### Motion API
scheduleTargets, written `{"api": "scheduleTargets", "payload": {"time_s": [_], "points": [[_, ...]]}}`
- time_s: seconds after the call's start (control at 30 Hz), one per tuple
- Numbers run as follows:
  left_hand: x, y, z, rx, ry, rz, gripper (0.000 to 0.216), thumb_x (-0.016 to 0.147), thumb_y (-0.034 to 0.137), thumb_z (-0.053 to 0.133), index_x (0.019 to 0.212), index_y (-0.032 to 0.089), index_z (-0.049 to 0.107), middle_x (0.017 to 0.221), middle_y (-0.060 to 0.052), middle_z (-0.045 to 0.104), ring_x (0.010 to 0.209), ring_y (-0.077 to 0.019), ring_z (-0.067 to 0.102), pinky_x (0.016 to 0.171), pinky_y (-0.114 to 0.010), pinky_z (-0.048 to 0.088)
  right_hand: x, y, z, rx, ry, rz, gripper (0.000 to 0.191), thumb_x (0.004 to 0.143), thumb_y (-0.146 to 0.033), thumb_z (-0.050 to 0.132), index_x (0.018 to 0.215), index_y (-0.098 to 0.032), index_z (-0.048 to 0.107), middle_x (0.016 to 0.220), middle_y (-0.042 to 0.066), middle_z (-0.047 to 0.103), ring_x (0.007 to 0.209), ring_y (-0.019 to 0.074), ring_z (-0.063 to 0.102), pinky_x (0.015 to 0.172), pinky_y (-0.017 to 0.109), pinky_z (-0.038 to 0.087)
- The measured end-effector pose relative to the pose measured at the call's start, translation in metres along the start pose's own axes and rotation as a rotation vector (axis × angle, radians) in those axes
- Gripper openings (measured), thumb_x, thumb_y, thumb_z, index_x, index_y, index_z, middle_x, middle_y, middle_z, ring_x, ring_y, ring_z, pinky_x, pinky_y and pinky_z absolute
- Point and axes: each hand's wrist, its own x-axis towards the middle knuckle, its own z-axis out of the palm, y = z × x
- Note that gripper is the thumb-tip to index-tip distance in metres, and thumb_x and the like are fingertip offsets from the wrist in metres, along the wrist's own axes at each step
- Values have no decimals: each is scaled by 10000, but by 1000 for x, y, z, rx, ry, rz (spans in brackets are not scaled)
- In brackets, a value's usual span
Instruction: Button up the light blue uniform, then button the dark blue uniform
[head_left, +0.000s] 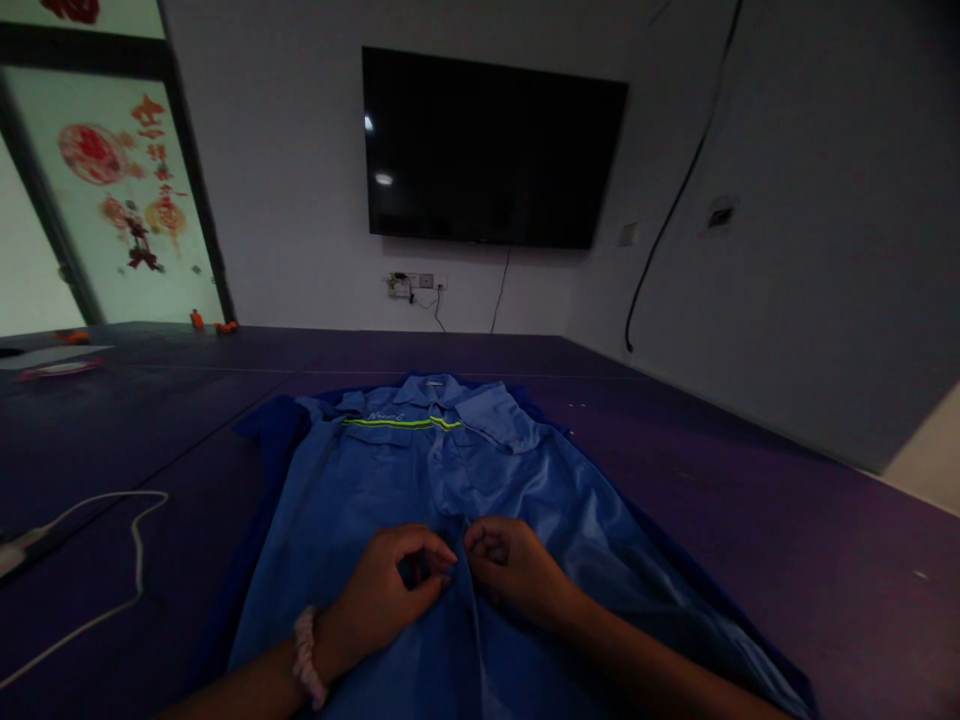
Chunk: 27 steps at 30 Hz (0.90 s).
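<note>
A blue short-sleeved work shirt (pixel 360 500) lies spread out, front up, its collar pointing away from me. A yellow-green stripe and white lettering cross its chest. Over the lower front opening, my left hand (pixel 397 575) curls in a pinch, thumb and fingertips at the left side of the button edge. Close beside it, my right hand (pixel 517 565) is closed on the right side of the same edge, its fingers folded in. The cloth right at the fingertips is partly hidden. A pinkish scrunchie (pixel 307 655) circles my left wrist.
Darker blue fabric (pixel 274 435) shows beneath the shirt on the purple surface (pixel 675 480). At left lies a white cable (pixel 139 545). A television (pixel 495 150) hangs on the far wall, and a black cord (pixel 675 200) dangles at right. Small orange objects (pixel 225 327) sit near the door.
</note>
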Motion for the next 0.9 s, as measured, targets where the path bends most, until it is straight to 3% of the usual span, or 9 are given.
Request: {"api": "scheduleTargets", "payload": {"time_s": [0.6,0.9], "points": [[2,2,-1,-13,21,-63,155,661,145,580,776,202,666,741,7,689,678,-126,610,666,-234,482,-1,-4,-2,-96,18,-63,94,686,-220,599,746,-148,602,542,-44,505,449,56,431,424,160,318],[2,1,-1,-14,6,-105,169,662,159,600,808,203,671,777,2,696,713,-137,618,698,-246,478,-1,-3,-1,-212,28,-125,53,728,-182,549,701,-164,591,562,-29,548,488,78,470,449,169,330]]}}
